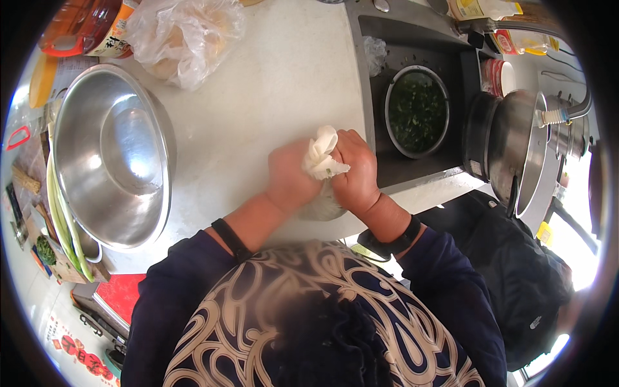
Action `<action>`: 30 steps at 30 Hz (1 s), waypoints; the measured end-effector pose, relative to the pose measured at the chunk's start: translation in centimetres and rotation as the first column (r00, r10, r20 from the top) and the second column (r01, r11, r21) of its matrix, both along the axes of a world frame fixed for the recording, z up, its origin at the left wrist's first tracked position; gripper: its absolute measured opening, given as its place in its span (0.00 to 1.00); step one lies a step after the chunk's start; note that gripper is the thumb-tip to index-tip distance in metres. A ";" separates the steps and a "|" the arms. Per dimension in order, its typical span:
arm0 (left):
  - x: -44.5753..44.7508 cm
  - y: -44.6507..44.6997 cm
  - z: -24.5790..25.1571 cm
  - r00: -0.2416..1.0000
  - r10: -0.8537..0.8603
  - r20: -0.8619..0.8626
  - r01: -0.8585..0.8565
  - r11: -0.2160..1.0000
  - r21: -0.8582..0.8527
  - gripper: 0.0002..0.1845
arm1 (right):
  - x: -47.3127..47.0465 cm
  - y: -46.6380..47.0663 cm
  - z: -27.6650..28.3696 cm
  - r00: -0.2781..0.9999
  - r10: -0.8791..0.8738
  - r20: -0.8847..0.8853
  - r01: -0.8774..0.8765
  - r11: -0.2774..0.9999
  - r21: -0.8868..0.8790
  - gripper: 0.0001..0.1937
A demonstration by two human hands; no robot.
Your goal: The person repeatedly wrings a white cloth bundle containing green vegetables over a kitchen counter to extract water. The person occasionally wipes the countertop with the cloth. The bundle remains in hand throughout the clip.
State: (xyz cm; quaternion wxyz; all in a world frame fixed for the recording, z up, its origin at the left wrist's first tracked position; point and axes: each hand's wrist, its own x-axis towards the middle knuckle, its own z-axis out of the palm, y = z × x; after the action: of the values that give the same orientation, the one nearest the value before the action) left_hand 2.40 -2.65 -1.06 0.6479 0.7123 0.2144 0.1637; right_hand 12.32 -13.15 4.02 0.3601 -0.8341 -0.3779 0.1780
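Observation:
Both fists are clenched around the gathered neck of a white cloth (325, 154), just above the counter's near edge. My left hand (292, 171) grips it from the left, slightly blurred, and my right hand (355, 169) from the right. Twisted cloth ends stick up between the fists, with a small green scrap clinging to them. Below the hands the cloth swells into a rounded pale bundle; its contents are hidden. To the right of my right hand, a metal bowl (447, 99) holding chopped greens (418, 111) in dark liquid stands in the sink.
A large steel basin (109, 208) sits on the counter (290, 63) at left, beside scallions (60, 213) on a cutting board. Behind it are a plastic bag (188, 43) and bottles. Pots (508, 140) stand right of the sink (384, 167). A black jacket (483, 261) is at right.

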 end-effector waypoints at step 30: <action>5.0 2.2 -0.6 0.981 0.193 0.021 -0.192 0.948 0.255 0.08 | 6.8 2.5 -4.5 0.919 0.060 -0.389 0.014 0.983 0.184 0.14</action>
State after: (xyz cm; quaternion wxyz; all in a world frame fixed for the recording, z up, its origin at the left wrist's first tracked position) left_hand 7.37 -0.44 -1.61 0.5313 0.7659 0.2611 0.2510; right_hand 19.08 -10.65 -0.50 0.5016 -0.7402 -0.3226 0.3105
